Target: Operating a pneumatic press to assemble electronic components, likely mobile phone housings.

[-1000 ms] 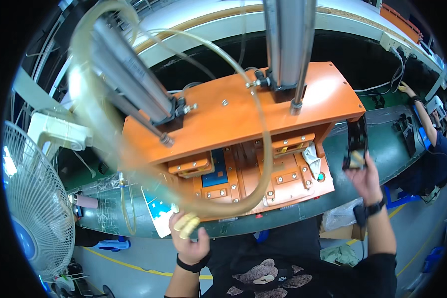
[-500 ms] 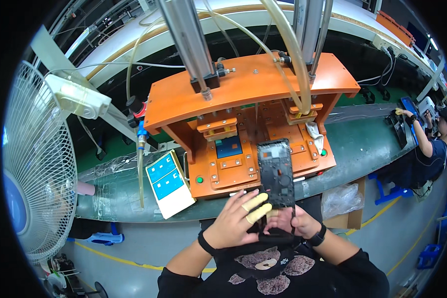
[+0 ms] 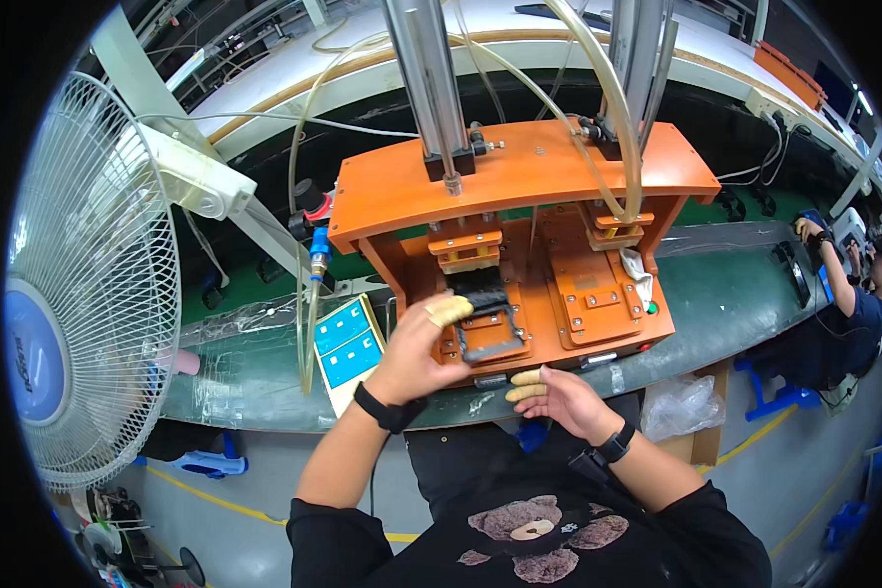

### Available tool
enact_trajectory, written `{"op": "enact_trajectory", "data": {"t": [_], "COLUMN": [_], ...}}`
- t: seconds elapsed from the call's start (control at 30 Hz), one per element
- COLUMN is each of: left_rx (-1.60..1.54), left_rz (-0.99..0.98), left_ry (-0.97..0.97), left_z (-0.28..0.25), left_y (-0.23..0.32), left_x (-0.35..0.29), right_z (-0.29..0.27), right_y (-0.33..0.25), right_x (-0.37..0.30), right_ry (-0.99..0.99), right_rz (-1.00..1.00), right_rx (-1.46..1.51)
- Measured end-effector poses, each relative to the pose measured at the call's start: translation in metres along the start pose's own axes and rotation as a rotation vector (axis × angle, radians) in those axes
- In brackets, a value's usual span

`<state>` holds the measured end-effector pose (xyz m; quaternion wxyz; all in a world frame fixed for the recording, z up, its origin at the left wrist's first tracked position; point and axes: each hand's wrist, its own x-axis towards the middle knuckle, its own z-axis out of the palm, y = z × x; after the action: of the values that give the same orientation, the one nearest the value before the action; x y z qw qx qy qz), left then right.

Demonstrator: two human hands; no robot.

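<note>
A black phone frame (image 3: 490, 347), open at its near end and slightly blurred, lies over the left station of an orange press (image 3: 519, 162). My left hand (image 3: 416, 351) grips the left edge of this frame, with a yellow finger cot on the fingertip over it. The blue piece in that station is hidden beneath the frame. My right hand (image 3: 570, 400), two fingers in yellow cots, is held off the frame by the press's front edge. Its fingers are apart and hold nothing.
Left of the press lies a pale board with blue pieces (image 3: 348, 345). A white fan (image 3: 108, 284) stands far left. Air hoses (image 3: 612, 108) hang over the press. An open carton with clear plastic (image 3: 684, 407) is at the lower right. A co-worker (image 3: 857, 284) sits far right.
The phone frame went from both hands before my body onto the press's left station. My right hand let go of it and drew aside. The view shifted, moving the press rightward in the picture.
</note>
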<state>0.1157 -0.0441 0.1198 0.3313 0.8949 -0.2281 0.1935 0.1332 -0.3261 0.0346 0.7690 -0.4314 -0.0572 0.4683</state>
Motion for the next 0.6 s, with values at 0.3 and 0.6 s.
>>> {"op": "enact_trajectory", "data": {"t": [0.3,0.6], "left_rx": [0.087,0.148], "left_rz": [0.002,0.029], "left_ry": [-0.212,-0.289], "left_z": [-0.014,-0.016], "left_y": [-0.012,-0.008], "left_x": [0.017,0.015], "right_z": [-0.054,-0.044], "right_y": [0.052,0.051], "right_x": [-0.045,-0.034], "right_ry": [0.403,0.311], "right_rz": [0.075,0.081], "right_rx": [-0.338,-0.402]}}
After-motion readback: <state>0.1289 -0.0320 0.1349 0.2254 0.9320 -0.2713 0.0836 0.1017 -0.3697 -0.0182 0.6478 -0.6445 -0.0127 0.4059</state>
